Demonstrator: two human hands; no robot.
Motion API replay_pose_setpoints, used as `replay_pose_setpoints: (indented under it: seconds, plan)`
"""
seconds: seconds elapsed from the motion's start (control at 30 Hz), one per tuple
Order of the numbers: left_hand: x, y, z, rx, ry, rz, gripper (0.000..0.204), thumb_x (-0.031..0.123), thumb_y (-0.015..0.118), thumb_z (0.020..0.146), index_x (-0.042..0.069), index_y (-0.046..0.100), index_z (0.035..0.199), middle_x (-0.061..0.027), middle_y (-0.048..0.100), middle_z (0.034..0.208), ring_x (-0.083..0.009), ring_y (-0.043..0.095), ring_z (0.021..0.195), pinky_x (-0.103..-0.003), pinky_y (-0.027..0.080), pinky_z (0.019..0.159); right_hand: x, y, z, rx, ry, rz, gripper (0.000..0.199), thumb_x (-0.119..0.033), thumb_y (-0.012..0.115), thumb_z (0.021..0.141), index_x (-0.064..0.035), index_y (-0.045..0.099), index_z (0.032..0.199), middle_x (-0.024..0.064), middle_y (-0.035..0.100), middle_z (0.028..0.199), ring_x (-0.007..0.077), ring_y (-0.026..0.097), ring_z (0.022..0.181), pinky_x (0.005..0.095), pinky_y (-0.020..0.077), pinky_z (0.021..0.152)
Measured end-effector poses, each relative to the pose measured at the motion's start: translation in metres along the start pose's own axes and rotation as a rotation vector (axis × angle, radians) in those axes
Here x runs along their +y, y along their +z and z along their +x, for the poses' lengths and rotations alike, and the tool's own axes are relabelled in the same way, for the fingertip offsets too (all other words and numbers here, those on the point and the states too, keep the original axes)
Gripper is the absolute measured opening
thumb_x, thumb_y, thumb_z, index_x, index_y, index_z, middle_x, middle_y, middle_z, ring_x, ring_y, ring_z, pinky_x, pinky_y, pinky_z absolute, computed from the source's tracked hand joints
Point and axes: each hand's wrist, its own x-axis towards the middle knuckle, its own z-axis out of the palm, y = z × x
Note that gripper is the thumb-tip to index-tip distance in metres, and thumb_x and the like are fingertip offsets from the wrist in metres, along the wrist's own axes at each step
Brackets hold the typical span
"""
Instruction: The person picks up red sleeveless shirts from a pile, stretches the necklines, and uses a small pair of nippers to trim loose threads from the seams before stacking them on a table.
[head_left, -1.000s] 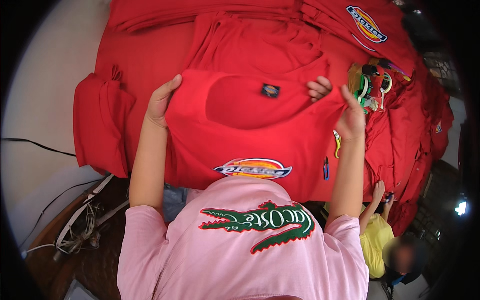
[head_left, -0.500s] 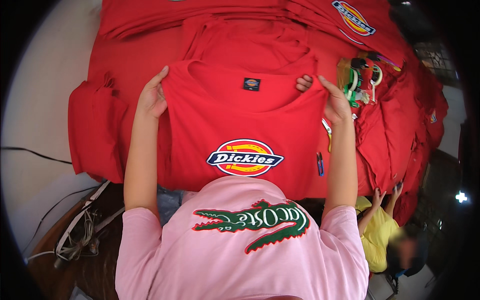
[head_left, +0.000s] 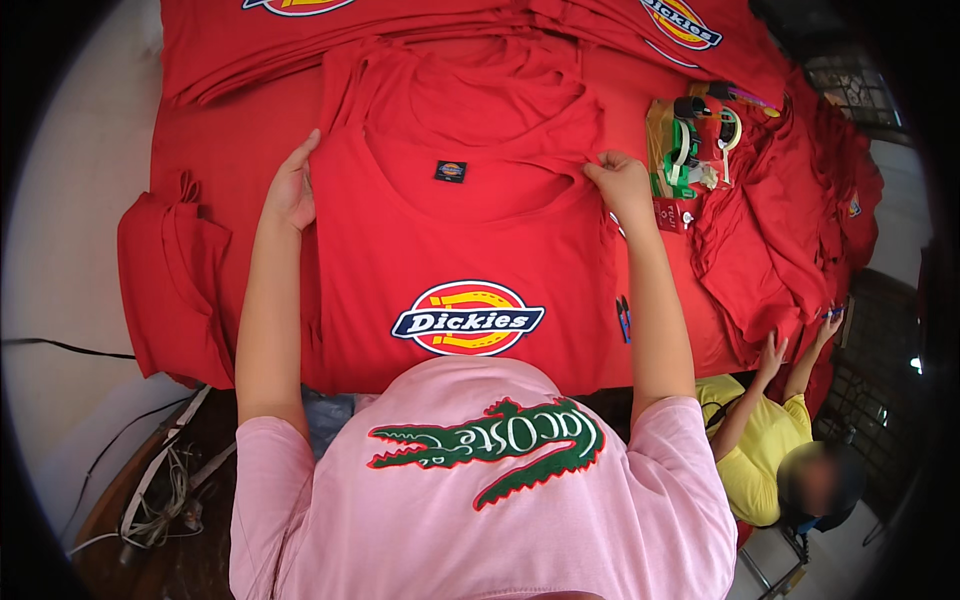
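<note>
A red shirt [head_left: 470, 240] with a wide scooped neckline, a dark neck label [head_left: 450, 171] and an oval chest print [head_left: 468, 318] lies spread in front of me. My left hand [head_left: 293, 185] is at its left shoulder edge, the thumb along the cloth and the other fingers partly hidden. My right hand [head_left: 622, 185] pinches the right shoulder between thumb and fingers. Just beyond it lies a stack of similar red shirts [head_left: 490, 95], their necklines overlapping. Small blue and black thread snips [head_left: 623, 320] rest to the right of the shirt, below my right forearm.
Folded red cloth [head_left: 170, 280] sits at the left edge of the table. On the right are tape rolls [head_left: 685, 150] and a crumpled red pile [head_left: 780, 220]. A person in yellow [head_left: 760, 440] works at the right corner. Tangled cords [head_left: 165, 510] hang at the lower left.
The shirt has come down flatter over the stack. My right hand has turned so its back shows, still at the right shoulder. The other person's hands have shifted up and right.
</note>
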Motion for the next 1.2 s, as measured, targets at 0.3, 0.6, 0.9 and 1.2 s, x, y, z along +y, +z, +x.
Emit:
replay_pose_setpoints:
  seconds: [0.3, 0.6, 0.9, 1.2]
  plan:
    - [0.005, 0.084, -0.035, 0.821, 0.375, 1.867, 0.056, 0.049, 0.075, 0.089, -0.004, 0.074, 0.107, -0.0227, 0.075, 0.094, -0.0257, 0.075, 0.092, -0.035, 0.056, 0.081, -0.004, 0.009, -0.017, 0.206, -0.249, -0.291, 0.019, -0.018, 0.075, 0.089, -0.0016, 0.073, 0.097, 0.0121, 0.071, 0.082, 0.0184, 0.070, 0.075, 0.0353, 0.0529, 0.069]
    - [-0.157, 0.204, 0.003, -0.038, -0.171, 0.276, 0.059, 0.049, 0.072, 0.096, 0.000, 0.066, 0.129, -0.0099, 0.072, 0.124, -0.0218, 0.059, 0.127, -0.039, 0.038, 0.115, -0.034, 0.002, -0.052, -0.031, 0.134, 0.905, 0.016, -0.017, 0.072, 0.097, -0.0013, 0.075, 0.095, 0.0001, 0.073, 0.087, 0.0060, 0.063, 0.076, 0.0202, 0.0457, 0.068]
    - [-0.136, 0.217, -0.009, -0.107, 0.279, 0.445, 0.017, 0.019, 0.070, 0.101, 0.006, 0.069, 0.089, 0.0081, 0.062, 0.087, -0.0010, 0.051, 0.082, -0.020, 0.042, 0.078, -0.058, 0.033, -0.092, 0.218, 0.114, 1.324, 0.026, -0.027, 0.068, 0.101, -0.0021, 0.073, 0.101, 0.0046, 0.074, 0.087, 0.0114, 0.066, 0.072, 0.0237, 0.0515, 0.065]
    - [-0.132, 0.195, -0.007, -0.184, 0.248, 0.500, 0.014, 0.020, 0.068, 0.102, 0.007, 0.073, 0.103, 0.0033, 0.072, 0.098, -0.0056, 0.063, 0.093, -0.025, 0.051, 0.088, -0.060, 0.007, -0.091, -0.195, 0.216, 0.610, 0.030, -0.032, 0.063, 0.104, -0.0023, 0.070, 0.099, 0.0080, 0.075, 0.085, 0.0130, 0.069, 0.068, 0.0267, 0.0531, 0.059]
